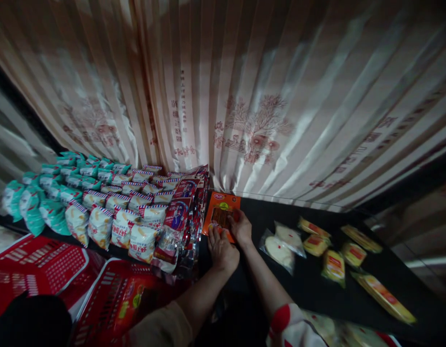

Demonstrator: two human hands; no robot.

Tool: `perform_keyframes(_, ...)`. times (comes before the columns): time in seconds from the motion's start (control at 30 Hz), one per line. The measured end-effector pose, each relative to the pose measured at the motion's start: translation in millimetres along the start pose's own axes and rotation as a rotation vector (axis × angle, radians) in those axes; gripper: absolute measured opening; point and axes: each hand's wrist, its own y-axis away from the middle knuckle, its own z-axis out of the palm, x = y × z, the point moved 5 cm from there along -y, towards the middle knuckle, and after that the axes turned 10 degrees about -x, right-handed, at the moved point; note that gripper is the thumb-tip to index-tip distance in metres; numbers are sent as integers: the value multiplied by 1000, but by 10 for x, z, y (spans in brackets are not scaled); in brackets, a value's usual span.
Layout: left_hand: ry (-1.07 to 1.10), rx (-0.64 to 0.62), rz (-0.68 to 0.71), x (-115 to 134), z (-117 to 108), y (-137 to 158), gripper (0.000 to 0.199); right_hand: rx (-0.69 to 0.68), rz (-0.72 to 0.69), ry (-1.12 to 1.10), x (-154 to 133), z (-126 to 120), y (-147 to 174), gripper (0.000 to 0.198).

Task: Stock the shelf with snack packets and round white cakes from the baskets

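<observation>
An orange snack packet (212, 202) with a brown middle and a yellow-green round label lies at the back edge of the black-covered table, right of a pile of dark red and blue snack packets (177, 212). On its lower edge are the fingers of my left hand (224, 250), closed on the packet. My right hand (241, 227) grips its right side, thumb and fingers bent around the edge. Right of my hands lie two clear bags with round white flat pieces (278, 250).
Rows of white snack bags (116, 202) and teal bags (51, 217) fill the table's left part. Red baskets (96, 308) stand below its front edge, one holding an orange packet. Several yellow packets (334, 267) lie at right. A printed curtain (259, 62) hangs behind the table.
</observation>
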Motion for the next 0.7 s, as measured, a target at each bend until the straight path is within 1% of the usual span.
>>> perform_keyframes(0.27,11,-13,-4,37,-27,-158,59,-30,-33,-7,-46,28,-242,45)
perform_keyframes(0.4,-14,-36,-9,56,-37,-224,60,-27,-22,15,-73,21,-333,43)
perform_keyframes(0.57,-20,-47,-15,98,-61,-288,62,-70,30,175,-91,37,-389,40)
perform_keyframes(0.63,10,-38,-17,136,-76,-240,64,-97,24,266,-91,49,-388,40)
perform_keyframes(0.7,67,-31,-6,178,-81,-102,66,-118,4,350,-77,56,-385,39)
